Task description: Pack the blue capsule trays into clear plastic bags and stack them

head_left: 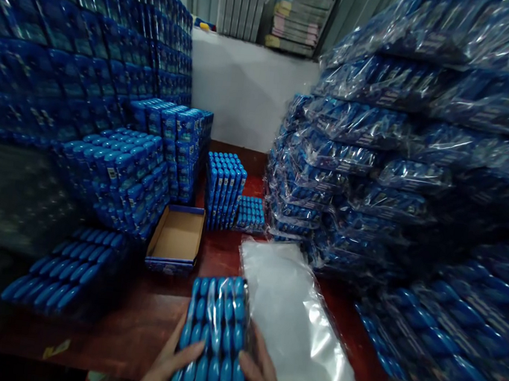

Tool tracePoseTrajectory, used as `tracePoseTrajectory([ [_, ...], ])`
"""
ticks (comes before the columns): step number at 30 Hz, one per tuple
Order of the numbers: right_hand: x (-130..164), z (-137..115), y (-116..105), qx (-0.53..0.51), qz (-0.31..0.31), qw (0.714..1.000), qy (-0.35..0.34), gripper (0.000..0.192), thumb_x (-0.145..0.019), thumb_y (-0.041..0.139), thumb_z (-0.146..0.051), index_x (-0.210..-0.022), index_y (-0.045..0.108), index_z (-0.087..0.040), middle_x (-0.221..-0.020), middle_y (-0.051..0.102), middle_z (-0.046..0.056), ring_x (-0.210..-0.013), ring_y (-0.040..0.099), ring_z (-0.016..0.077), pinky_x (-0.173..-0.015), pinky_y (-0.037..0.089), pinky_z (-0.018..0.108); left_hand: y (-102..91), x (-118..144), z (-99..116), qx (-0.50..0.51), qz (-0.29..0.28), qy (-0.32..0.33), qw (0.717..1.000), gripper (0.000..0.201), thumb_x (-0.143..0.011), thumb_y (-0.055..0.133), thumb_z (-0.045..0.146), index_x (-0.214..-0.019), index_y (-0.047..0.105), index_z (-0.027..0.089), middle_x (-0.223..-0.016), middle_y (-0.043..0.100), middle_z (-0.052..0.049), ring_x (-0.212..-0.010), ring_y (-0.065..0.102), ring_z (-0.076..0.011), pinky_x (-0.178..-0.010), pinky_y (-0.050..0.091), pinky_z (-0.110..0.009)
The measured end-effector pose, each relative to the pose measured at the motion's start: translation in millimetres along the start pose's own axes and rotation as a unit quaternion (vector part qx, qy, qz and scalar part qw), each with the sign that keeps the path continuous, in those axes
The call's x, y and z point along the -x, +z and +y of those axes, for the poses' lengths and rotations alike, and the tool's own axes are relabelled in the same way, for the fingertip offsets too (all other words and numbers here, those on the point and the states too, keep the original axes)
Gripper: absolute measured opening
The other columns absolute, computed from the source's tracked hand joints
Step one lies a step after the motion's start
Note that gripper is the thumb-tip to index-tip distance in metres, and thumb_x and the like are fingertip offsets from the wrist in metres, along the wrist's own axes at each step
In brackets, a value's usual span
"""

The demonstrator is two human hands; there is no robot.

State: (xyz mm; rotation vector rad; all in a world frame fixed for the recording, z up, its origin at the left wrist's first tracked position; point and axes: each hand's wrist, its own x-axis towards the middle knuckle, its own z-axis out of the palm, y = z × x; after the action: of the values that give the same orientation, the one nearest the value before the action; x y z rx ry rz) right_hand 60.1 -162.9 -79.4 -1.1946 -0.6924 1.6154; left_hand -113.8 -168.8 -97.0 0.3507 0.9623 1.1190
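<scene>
Both hands clamp one bundle of blue packs (215, 338) at the near edge of the red table (140, 324). My left hand (168, 363) grips its left side, fingers curled onto the top; my right hand (262, 376) holds the right side the same way. Neither hand is free. Clear film already covers the upper part of the bundle, glare showing on it; whether the near end is sealed, I cannot tell.

Just right of the bundle lies a stack of flat clear plastic bags (296, 316), touching or nearly touching it. Ahead and left sits an open cardboard tray (177, 237), nothing inside. Left of that, unwrapped blue packs in rows (64, 267) lie on the table, with more stacked blocks behind (120, 170) and a small upright block (223, 190) further back.

Progress, as I judge it: the tall pile of bagged bundles (375, 167) on the right says much is wrapped. The wall of loose blue packs (70, 44) on the left says plenty remains. This bundle looks mid-bagging.
</scene>
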Motion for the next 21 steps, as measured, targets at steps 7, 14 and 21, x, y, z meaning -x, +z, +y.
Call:
tracePoseTrajectory([
  [7, -59, -74, 33, 0.092, 0.109, 0.953, -0.267, 0.095, -0.067, 0.07, -0.045, -0.144, 0.018, -0.026, -0.146, 0.033, 0.012, -0.126, 0.043, 0.0286, -0.099, 0.041, 0.042, 87.0, -129, 62, 0.137, -0.109, -0.031, 0.984, 0.042, -0.075, 0.063, 0.028, -0.114, 0.059, 0.012, -0.094, 0.073, -0.011, -0.091, 0.069, -0.0268, -0.089, 0.051, -0.043],
  [14, -171, -98, 61, 0.248, 0.167, 0.853, -0.429, 0.079, -0.071, 0.066, -0.044, -0.136, 0.032, -0.014, -0.139, 0.038, 0.017, -0.125, 0.04, 0.0257, -0.104, 0.033, 0.04, 119.9, -229, 107, 0.139, -0.11, -0.005, 0.984, 0.031, -0.081, 0.054, 0.036, -0.093, 0.065, 0.009, -0.077, 0.073, -0.01, -0.079, 0.07, -0.0241, -0.082, 0.054, -0.041],
  [21, -250, -103, 46, 0.141, 0.258, 0.887, -0.356, 0.066, -0.073, 0.056, -0.045, -0.127, 0.035, -0.014, -0.125, 0.051, 0.018, -0.104, 0.057, 0.0226, -0.089, 0.045, 0.036, 149.3, -258, 127, 0.108, -0.041, 0.109, 0.987, 0.046, -0.082, 0.051, 0.049, -0.102, 0.063, 0.009, -0.092, 0.072, -0.012, -0.095, 0.067, -0.0255, -0.087, 0.051, -0.038],
])
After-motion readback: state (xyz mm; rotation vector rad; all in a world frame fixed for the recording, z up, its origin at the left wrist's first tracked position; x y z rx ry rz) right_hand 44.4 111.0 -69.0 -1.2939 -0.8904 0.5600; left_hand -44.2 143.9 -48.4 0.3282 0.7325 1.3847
